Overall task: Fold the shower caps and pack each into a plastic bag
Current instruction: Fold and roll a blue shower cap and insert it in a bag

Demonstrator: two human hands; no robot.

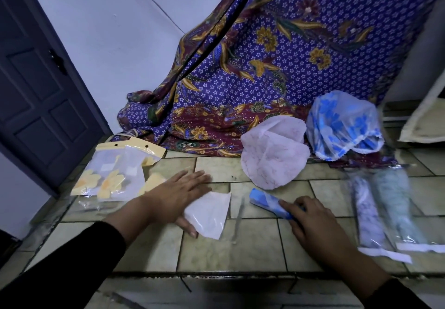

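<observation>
The right hand point(317, 226) presses its fingers on a rolled-up blue flowery shower cap point(269, 202) on the tiled counter point(240, 248). The left hand point(178, 195) lies flat and spread on a folded white cap point(209, 214).

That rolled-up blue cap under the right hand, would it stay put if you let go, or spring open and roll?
The rolled blue cap looks like thin, floppy plastic, so it would probably loosen once the right hand lifts. Its tube shape could roll on the smooth tiled floor. It is likely very light.
</observation>
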